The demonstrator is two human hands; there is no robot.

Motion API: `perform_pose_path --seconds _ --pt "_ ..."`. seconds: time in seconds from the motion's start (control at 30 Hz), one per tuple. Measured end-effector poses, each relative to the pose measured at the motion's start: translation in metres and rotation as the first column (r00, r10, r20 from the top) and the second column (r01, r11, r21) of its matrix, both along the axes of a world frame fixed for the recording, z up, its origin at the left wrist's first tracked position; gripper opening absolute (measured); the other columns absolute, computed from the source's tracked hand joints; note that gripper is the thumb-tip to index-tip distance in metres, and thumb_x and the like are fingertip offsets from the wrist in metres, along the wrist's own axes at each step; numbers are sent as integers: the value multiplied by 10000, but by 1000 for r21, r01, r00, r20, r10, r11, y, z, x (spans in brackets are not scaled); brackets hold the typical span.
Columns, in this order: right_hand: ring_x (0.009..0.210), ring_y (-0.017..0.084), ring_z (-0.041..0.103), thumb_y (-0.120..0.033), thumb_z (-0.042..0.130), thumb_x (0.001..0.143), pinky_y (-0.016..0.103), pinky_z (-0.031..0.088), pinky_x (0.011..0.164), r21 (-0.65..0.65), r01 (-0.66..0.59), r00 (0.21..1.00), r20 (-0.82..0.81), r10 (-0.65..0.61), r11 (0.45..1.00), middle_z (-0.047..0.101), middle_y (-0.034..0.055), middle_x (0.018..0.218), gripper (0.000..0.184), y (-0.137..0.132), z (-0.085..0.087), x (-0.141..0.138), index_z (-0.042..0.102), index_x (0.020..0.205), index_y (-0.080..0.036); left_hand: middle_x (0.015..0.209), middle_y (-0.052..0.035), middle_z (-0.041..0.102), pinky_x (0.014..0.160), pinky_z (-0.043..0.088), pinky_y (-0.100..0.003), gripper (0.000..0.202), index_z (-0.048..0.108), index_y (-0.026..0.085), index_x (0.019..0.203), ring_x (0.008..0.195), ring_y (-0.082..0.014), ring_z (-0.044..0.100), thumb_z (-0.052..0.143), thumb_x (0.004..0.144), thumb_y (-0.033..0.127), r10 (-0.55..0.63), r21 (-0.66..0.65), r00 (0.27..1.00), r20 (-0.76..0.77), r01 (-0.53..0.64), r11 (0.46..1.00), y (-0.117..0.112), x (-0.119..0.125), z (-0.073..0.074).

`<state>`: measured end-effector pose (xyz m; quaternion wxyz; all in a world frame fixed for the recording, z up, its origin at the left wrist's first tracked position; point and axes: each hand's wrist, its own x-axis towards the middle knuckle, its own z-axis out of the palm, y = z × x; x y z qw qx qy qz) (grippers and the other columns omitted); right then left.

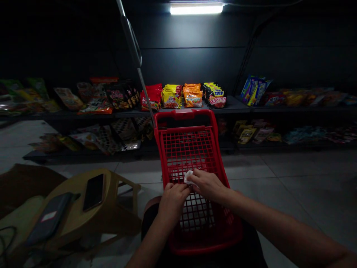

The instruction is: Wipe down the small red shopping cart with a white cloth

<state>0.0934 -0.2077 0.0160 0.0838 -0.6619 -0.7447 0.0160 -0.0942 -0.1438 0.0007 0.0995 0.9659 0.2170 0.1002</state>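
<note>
White wad (187, 176) is pinched in the right hand (208, 183), over the red basket (206, 242); left hand (175, 197) is placed beside, grip unclear. Wiping seems in hand; steady contact is called for next.

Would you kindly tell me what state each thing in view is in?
Tube light, lit
Red basket, under the hands
White wad, crumpled, in the right hand
Left hand, fingers bent, over the red basket
Stool, standing upright
Phone, lying on the stool, screen dark
Orange packets, lined up on the shelf
</note>
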Motion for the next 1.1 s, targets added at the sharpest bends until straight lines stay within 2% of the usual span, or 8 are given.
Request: perform_pose_path --seconds 0.17,0.33,0.43,0.5,0.63,0.77,0.9,1.1 --pt "917 167 586 -331 465 983 236 385 656 136 112 991 56 -120 984 611 48 1071 223 78 12 30 629 1115 -260 1181 10 707 854 342 -381 310 619 304 1228 1037 -178 621 554 952 179 -8 5 1000 11 7 1000 3 1 -4" --pt "1033 205 563 -285 433 989 266 420 728 256 336 934 34 -356 906 604 80 1114 243 155 36 47 639 1110 -240 1201 9 703 846 336 -382 359 591 321 1275 1049 -176 621 549 954 166 -3 -6 1000 22 3 1000 6 1 -6" --pt "1029 215 564 -327 424 998 280 432 749 274 409 906 -8 -423 870 587 90 1146 271 158 39 40 632 1152 -249 1196 18 703 843 337 -379 348 591 329 1269 1048 -175 621 555 955 185 9 -9 1000 21 -9 1000 5 -1 -7" --pt "1018 214 574 -385 451 989 276 434 729 249 364 929 -20 -371 898 571 84 1185 305 140 34 30 588 1241 -282 1185 17 704 846 339 -377 331 603 325 1251 1039 -174 621 560 953 189 16 -9 1000 18 -16 1000 4 -3 -7" --pt "928 186 604 -398 505 959 248 414 676 95 164 986 -8 -164 982 583 60 1172 370 73 16 5 514 1319 -313 1087 5 717 835 346 -373 263 643 307 1185 978 -178 623 547 960 210 29 3 1000 -6 -29 1000 3 -6 -4" --pt "878 157 593 -328 530 947 223 372 646 17 -81 996 41 80 997 609 43 1109 273 29 3 -5 581 1214 -295 1024 13 716 810 350 -370 274 639 330 1201 933 -179 619 542 964 233 12 12 1000 -11 -11 1000 1 -5 2" --pt "884 164 569 -346 507 970 239 365 668 77 -187 970 170 172 979 616 44 1044 201 69 13 11 639 1104 -276 1080 8 716 823 352 -368 290 621 333 1221 963 -177 619 528 970 222 11 5 1000 6 -11 1000 -1 -3 4" --pt "1030 204 566 -286 465 977 255 406 726 275 249 944 144 -296 929 608 78 1120 210 179 47 28 640 1084 -235 1175 8 704 848 354 -366 301 620 324 1233 1032 -164 624 552 960 218 9 -33 999 33 -8 999 1 -2 0"
